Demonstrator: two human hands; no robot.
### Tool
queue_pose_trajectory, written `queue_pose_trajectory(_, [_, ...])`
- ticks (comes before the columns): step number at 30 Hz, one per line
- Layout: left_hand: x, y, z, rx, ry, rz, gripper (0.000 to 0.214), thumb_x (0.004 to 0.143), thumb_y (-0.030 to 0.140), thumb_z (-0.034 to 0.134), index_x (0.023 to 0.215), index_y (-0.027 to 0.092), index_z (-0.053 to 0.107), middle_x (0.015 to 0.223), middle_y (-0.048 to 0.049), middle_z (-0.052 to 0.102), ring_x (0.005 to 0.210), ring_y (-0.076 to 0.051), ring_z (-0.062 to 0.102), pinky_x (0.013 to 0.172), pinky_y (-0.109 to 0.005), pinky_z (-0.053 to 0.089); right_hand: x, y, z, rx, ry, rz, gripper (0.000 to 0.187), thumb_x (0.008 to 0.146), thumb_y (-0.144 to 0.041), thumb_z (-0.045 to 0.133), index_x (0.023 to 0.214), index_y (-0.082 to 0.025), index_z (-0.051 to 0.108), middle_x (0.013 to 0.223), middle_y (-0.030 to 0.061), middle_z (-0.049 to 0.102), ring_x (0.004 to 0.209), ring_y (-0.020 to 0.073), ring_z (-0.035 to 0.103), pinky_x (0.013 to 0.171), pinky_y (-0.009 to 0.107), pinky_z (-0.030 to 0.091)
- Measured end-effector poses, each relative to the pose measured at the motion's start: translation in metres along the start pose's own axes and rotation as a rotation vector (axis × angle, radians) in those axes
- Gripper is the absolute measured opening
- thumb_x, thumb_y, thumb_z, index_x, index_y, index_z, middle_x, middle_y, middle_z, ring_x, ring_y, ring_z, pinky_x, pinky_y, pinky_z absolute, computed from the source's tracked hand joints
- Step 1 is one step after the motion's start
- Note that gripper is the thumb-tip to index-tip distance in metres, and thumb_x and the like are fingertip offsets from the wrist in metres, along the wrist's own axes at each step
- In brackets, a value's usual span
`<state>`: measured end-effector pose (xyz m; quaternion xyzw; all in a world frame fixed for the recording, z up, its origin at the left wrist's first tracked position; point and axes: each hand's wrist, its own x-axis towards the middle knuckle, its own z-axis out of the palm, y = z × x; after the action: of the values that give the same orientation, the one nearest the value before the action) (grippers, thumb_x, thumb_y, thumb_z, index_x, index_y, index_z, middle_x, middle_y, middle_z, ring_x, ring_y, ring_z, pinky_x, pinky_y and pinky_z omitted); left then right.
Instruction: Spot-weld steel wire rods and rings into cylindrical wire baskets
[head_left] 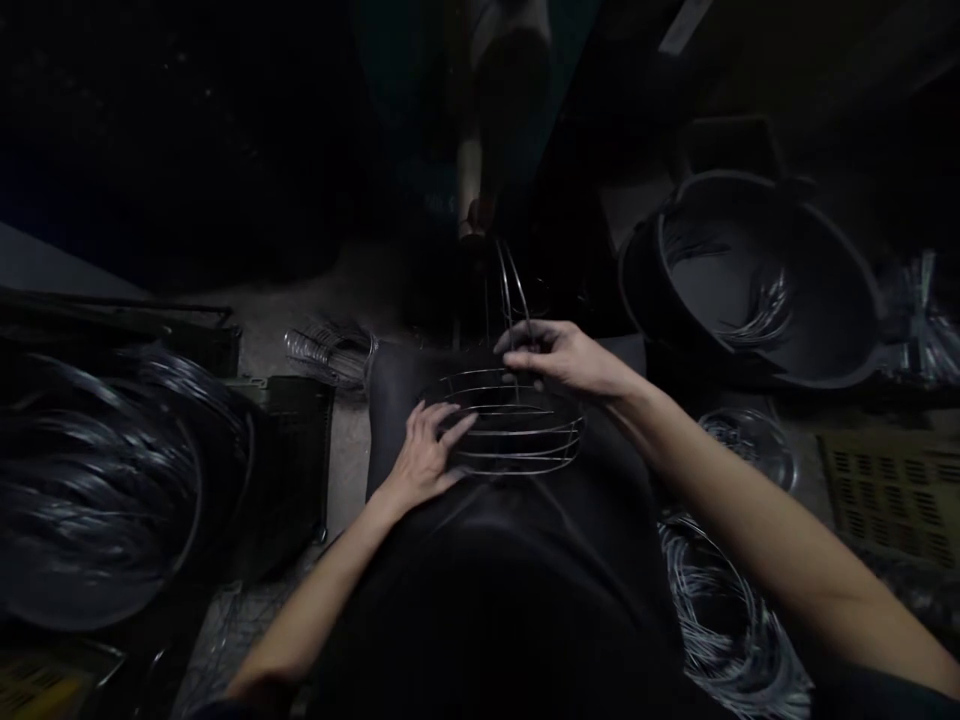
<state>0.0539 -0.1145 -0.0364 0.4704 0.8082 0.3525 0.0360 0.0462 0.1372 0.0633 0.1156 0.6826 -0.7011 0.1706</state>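
Observation:
A round wire frame (517, 432), made of several stacked metal rings, sits over the dark apron in my lap. My left hand (429, 450) grips its left side, fingers over the rings and thumb near the lowest one. Above the frame's back edge, my right hand (553, 355) pinches a curved wire (513, 285), which rises toward the machine head. Whether that wire is joined to the frame, I cannot tell. Just beyond the wire hangs a copper-coloured machine tip (472, 225). The dim light hides the area below the tip.
At left stands a large tub (191, 500) heaped with wire pieces. A dark basin (840, 290) with some curved wires is at right. Bundles of wire rings (712, 610) lie at lower right, near a yellow crate (892, 490). Another wire coil (330, 350) lies behind my left hand.

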Motion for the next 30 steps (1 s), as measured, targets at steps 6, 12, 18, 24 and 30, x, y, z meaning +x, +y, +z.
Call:
queue_pose_trajectory(6, [0.044, -0.005, 0.010, -0.011, 0.341, 0.157, 0.084, 0.074, 0.044, 0.072, 0.140, 0.027, 0.025, 0.117, -0.0103, 0.051, 0.114, -0.029, 0.051, 0.101, -0.053, 0.038, 0.014, -0.007, 0.013, 0.026, 0.099, 0.002, 0.039, 0.061, -0.040, 0.083, 0.077, -0.015, 0.058, 0.058, -0.0052, 0.054, 0.042, 0.0036, 0.042, 0.037, 0.017, 0.034])
queue_pose_trajectory(12, [0.093, -0.016, -0.012, -0.158, 0.440, 0.194, 0.085, 0.063, 0.044, 0.080, 0.130, 0.026, 0.030, 0.109, -0.0080, 0.052, 0.119, -0.031, 0.048, 0.094, -0.050, 0.045, 0.029, -0.035, -0.005, -0.024, 0.262, -0.116, 0.039, 0.062, -0.041, 0.083, 0.078, -0.016, 0.057, 0.063, -0.0050, 0.053, 0.041, 0.0022, 0.039, 0.035, 0.017, 0.029])
queue_pose_trajectory(18, [0.118, -0.032, -0.023, -0.187, 0.449, 0.227, 0.096, 0.059, 0.040, 0.083, 0.135, 0.023, 0.026, 0.112, -0.0096, 0.051, 0.102, -0.025, 0.055, 0.087, -0.047, 0.049, 0.045, -0.052, -0.017, 0.059, 0.281, -0.132, 0.043, 0.058, -0.043, 0.084, 0.074, -0.017, 0.053, 0.057, -0.0075, 0.047, 0.041, 0.0021, 0.035, 0.035, 0.017, 0.027])
queue_pose_trajectory(24, [0.141, -0.039, -0.037, -0.202, 0.459, 0.161, 0.095, 0.064, 0.043, 0.079, 0.132, 0.025, 0.016, 0.113, -0.0094, 0.048, 0.094, -0.022, 0.059, 0.081, -0.043, 0.053, 0.063, -0.072, -0.026, 0.089, 0.268, -0.148, 0.040, 0.061, -0.037, 0.083, 0.075, -0.018, 0.051, 0.054, -0.0083, 0.045, 0.040, 0.0021, 0.034, 0.034, 0.016, 0.023])
queue_pose_trajectory(30, [0.158, -0.050, -0.046, -0.177, 0.466, 0.116, 0.100, 0.062, 0.047, 0.081, 0.132, 0.024, 0.013, 0.112, -0.0094, 0.050, 0.097, -0.023, 0.060, 0.091, -0.048, 0.049, 0.085, -0.085, -0.030, 0.110, 0.264, -0.164, 0.039, 0.059, -0.034, 0.083, 0.075, -0.017, 0.052, 0.057, -0.0072, 0.051, 0.040, 0.0018, 0.035, 0.034, 0.016, 0.023])
